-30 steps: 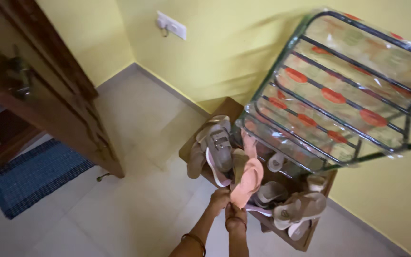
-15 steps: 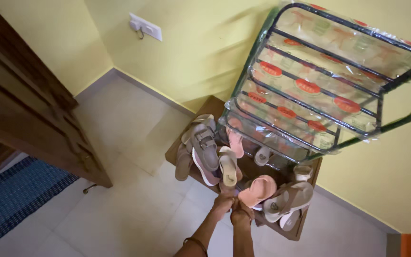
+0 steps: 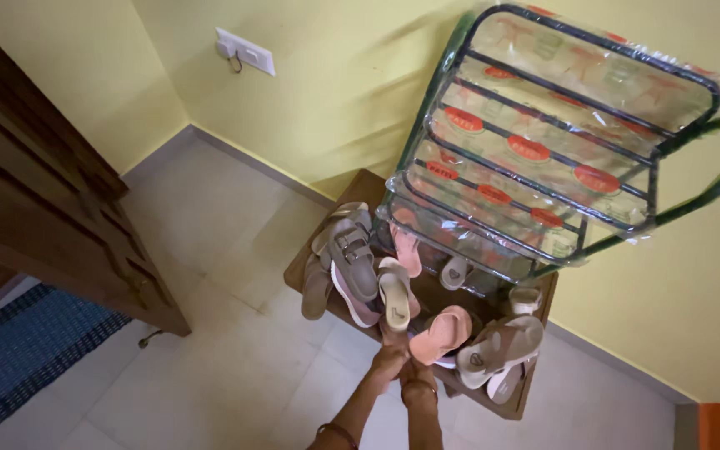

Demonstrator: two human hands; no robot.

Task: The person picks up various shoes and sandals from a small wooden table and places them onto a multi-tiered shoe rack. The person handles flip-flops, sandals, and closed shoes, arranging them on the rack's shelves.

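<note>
Head view: we are mid-placement, both hands (image 3: 402, 367) low at the wooden shoe rack (image 3: 535, 392), fingers apparently pinching the pink sandal (image 3: 442, 332); next we judge it needs seating flat.

Salmon-pink sandal (image 3: 441, 332) there, a cream one (image 3: 395, 292) at its ten o'clock, grey buckled sandals (image 3: 350, 258) beyond. The rack's (image 3: 543, 125) dark green frame is wrapped in clear plastic dotted with red ovals. Yellow walls (image 3: 352, 75), pale grey floor tiles (image 3: 227, 250), blue woven mat (image 3: 27, 350), dark brown door (image 3: 43, 200).
</note>
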